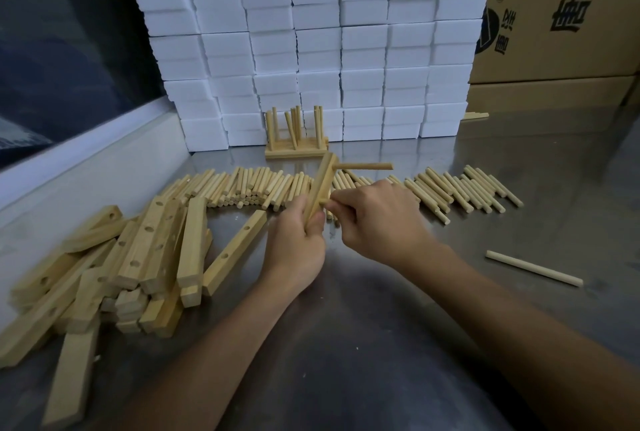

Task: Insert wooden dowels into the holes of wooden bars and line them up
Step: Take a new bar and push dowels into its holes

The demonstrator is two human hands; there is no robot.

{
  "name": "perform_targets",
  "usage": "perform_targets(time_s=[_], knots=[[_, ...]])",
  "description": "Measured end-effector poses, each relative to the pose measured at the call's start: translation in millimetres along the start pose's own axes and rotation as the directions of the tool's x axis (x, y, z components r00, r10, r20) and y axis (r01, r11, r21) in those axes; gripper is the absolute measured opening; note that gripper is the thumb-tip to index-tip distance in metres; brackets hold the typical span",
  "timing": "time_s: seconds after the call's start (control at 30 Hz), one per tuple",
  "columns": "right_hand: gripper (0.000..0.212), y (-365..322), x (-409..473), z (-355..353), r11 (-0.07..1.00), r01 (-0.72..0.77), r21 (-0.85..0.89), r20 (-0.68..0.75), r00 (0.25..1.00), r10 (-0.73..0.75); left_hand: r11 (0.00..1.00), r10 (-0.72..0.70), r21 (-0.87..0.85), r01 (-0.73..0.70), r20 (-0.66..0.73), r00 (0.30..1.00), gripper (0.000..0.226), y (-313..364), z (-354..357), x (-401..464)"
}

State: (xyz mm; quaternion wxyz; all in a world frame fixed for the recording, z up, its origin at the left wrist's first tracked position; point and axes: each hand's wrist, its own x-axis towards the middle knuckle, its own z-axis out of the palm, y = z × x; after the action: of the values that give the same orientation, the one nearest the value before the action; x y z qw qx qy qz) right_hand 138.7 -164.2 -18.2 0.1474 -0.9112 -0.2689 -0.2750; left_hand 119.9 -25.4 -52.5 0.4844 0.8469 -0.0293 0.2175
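Head view: left hand (299,240) grips the lower end of a wooden bar (320,186), fingers curled round it, bar tilted up and away over the metal table (363,309). One dowel (363,166) already sits in the bar's upper hole, sticking out to the right, roughly level. Right hand (377,219) is just right of the bar, fingers curled, pinching a 2nd dowel (323,202) at the bar's side near the lower hole; only its tip shows, so can't tell how far in it is.

Behind the hands: row of loose dowels (249,188) lying side by side across the table. Left: heap of bars (145,257) w/ holes showing. Far back, finished bars w/ upright dowels (296,139) stand against a wall of white foam blocks (311,32). Single dowel (533,267) lies alone at right, well apart. Cardboard boxes (561,14) top right; contents not visible.
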Motion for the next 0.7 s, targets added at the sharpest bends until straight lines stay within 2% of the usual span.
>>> perform_targets(time_s=[0.13, 0.27, 0.4, 0.57, 0.7], knots=[[0.032, -2, 3, 5, 0.982, -0.137, 0.129, 0.049, 0.99, 0.132, 0.997, 0.047, 0.059, -0.047, -0.01, 0.999, 0.009, 0, -1, -1], [0.043, 1, 6, 8, 0.901, -0.286, 0.325, 0.115, 0.958, 0.263, 0.993, 0.067, 0.098, -0.066, -0.006, 0.998, 0.008, 0, 0, -1], [0.029, 0, 7, 5, 0.942, -0.244, 0.233, 0.088, 0.969, 0.229, 0.997, 0.044, 0.056, -0.046, 0.035, 0.998, 0.013, 0, 3, 0], [0.024, -1, 14, -5, 0.97, -0.176, 0.169, 0.055, 0.984, 0.169, 0.984, -0.085, -0.15, 0.098, 0.095, 0.992, 0.022, 1, 3, 5], [0.033, -8, 21, -15, 0.941, -0.163, 0.297, -0.101, 0.974, 0.201, 0.897, -0.292, -0.319, 0.306, 0.093, 0.952, 0.027, 2, -2, 10]])
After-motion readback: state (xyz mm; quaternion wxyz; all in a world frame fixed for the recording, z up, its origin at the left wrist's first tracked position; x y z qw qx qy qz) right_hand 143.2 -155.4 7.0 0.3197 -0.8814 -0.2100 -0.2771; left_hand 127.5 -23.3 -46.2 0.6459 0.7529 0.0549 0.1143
